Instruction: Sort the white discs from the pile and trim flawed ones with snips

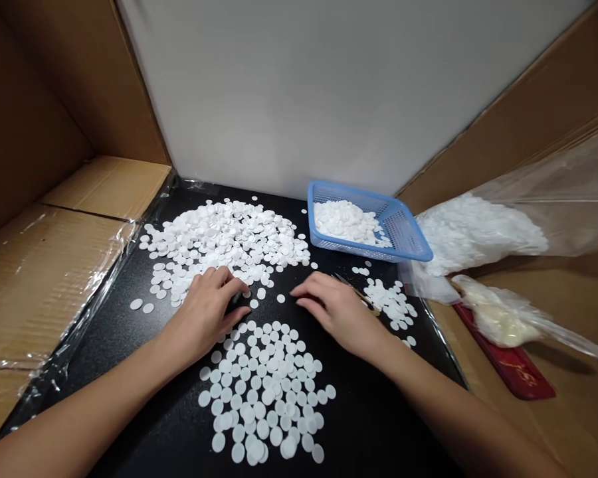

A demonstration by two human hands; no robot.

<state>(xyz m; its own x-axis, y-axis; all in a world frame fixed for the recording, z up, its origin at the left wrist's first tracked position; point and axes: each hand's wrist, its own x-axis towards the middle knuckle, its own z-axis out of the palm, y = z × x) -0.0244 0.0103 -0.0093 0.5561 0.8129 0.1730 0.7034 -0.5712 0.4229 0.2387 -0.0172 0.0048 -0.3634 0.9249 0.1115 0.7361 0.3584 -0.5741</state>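
Small white discs lie in three groups on a black tabletop (114,358). My left hand (206,309) rests at the near edge of the large heap of discs (224,232), thumb and fingers apart, its fingertips by a few loose discs. Across a gap, my right hand (331,305) hovers or rests over the table with fingers stretched to the left and the thumb below them. I see no disc in either hand. Nearer to me, a spread patch of discs (269,385) lies between my forearms. Single discs (281,299) sit between the hands.
A blue plastic basket (403,229) with discs stands at the back right. Partly behind my right hand lies a slim pointed metal tool (371,305), beside a smaller disc group (391,302). Clear bags (483,229) and a red item (523,378) lie right; cardboard (44,279) borders the left.
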